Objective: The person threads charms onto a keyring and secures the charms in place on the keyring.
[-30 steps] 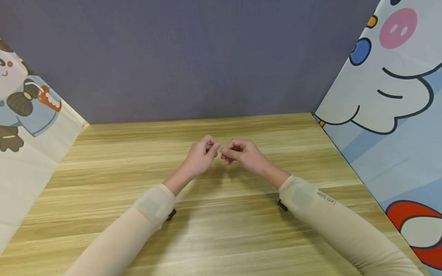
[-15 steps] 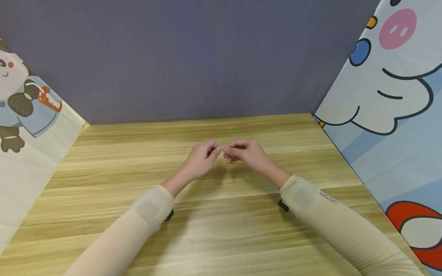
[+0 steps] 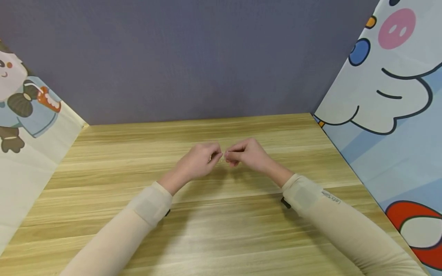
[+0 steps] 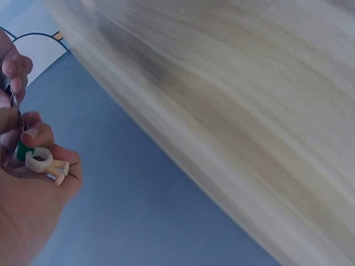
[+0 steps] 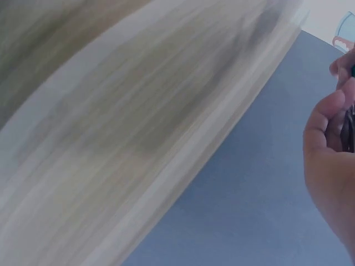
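Over the middle of the table my left hand (image 3: 202, 160) pinches a small figurine charm (image 4: 41, 159), with a green part, a whitish ring shape and beige leg-like ends. Thin dark-silver metal (image 4: 16, 108) runs from the charm towards my right hand (image 3: 251, 156). That hand holds dark metal (image 5: 348, 132) in its curled fingers; its exact kind cannot be made out. Thumbs and fingertips of both hands face each other, a small gap apart. From the head view the held things are almost wholly hidden by the fingers.
The wood-grain table (image 3: 214, 234) lies beneath both hands. A grey-blue panel (image 3: 193, 57) rises at its back edge. Cartoon-printed sheets stand at the left (image 3: 38, 153) and the right (image 3: 390, 153).
My left hand has turned, knuckles rolling over and fingertips shifting slightly right and lower. The right hand has moved only slightly, a little to the right. Both keep their hold.
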A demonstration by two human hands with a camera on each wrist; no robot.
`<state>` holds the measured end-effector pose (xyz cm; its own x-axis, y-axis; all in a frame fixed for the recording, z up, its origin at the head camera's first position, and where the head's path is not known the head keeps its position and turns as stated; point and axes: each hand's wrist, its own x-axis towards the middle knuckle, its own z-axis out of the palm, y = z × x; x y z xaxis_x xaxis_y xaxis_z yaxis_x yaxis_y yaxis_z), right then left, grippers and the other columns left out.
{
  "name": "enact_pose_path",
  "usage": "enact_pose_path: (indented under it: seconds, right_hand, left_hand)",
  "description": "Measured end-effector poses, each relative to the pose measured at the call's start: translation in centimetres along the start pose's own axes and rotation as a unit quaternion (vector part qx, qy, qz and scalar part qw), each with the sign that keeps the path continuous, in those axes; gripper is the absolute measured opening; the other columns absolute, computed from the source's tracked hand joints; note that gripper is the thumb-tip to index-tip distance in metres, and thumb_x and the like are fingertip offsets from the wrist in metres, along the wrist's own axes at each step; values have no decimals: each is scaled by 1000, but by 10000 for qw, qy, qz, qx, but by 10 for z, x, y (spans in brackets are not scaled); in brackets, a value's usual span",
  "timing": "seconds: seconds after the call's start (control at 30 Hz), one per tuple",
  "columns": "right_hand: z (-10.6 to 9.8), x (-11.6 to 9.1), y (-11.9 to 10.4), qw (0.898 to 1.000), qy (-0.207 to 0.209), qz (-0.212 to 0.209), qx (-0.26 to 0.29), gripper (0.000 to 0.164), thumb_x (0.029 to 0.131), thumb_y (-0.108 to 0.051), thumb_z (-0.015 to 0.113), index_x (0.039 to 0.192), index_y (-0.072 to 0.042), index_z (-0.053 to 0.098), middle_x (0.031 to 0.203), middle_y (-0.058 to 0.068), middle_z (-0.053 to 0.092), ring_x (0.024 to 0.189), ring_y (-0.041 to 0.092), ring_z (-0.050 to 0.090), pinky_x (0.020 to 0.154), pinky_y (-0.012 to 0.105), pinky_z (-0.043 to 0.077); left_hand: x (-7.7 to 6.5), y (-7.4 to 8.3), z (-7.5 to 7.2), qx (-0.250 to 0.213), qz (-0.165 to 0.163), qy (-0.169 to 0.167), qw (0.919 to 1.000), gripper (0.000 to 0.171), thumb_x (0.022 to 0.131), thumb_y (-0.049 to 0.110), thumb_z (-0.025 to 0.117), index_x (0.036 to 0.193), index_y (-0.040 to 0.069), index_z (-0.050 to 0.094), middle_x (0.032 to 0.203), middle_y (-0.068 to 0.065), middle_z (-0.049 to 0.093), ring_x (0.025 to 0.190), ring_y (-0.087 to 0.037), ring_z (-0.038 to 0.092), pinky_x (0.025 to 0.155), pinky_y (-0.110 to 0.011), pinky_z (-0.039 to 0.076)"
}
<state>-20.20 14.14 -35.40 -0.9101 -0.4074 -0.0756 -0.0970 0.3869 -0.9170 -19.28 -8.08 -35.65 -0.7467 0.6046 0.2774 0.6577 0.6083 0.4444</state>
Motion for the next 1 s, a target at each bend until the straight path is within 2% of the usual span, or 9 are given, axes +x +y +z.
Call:
enact_pose_path:
  seconds: [0.1,0.3,0.4,0.5,0.67,0.83,1.0]
  right_hand:
    - [-3,0,1,9989,-234,-151,-385,19,101,-15,72,107,-1,83,97,22,80,86,42,77,86,59,63]
    - [-8,-1,1,9934,-762,-321,-796,17,101,-13,71,102,-3,84,92,20,80,77,34,77,83,57,63]
    - [-10,0,2,9914,-949,-369,-828,18,100,-13,71,103,0,83,92,22,80,75,30,77,82,56,63]
    - [-11,0,2,9923,-946,-312,-735,20,101,-14,70,105,1,83,92,23,79,76,32,77,83,56,63]
    - [-10,0,2,9963,-644,-206,-533,22,103,-17,70,109,0,82,96,25,79,85,39,77,88,59,62]
    - [-8,-1,1,9995,-252,-69,-191,24,104,-19,70,115,-1,81,96,19,81,85,30,78,91,58,62]
    - [-5,0,1,9999,135,-50,71,23,103,-23,72,112,-5,83,97,18,82,84,25,78,94,58,61]
  left_hand:
    - [0,-1,-1,310,403,-164,9986,20,108,12,59,87,11,63,75,1,57,65,-9,47,61,-26,45]
    - [0,-2,-1,176,630,-708,9953,21,108,12,58,87,13,64,79,3,63,66,-7,49,62,-23,47]
    - [0,-3,-1,-32,617,-882,9942,21,108,13,58,88,13,64,80,3,64,65,-6,49,62,-23,47]
    - [0,-3,0,-263,423,-933,9944,22,109,14,56,90,12,65,77,3,60,64,-7,47,61,-24,45]
    - [0,-3,-1,-416,94,-636,9971,23,112,17,53,93,11,66,72,2,54,61,-8,45,58,-25,42]
    - [-1,-1,-1,-324,42,-185,9993,22,112,16,52,95,11,66,72,2,54,59,-8,44,56,-24,41]
    - [0,-1,0,-183,73,269,9994,21,111,15,52,97,11,67,72,1,57,60,-8,45,57,-25,42]
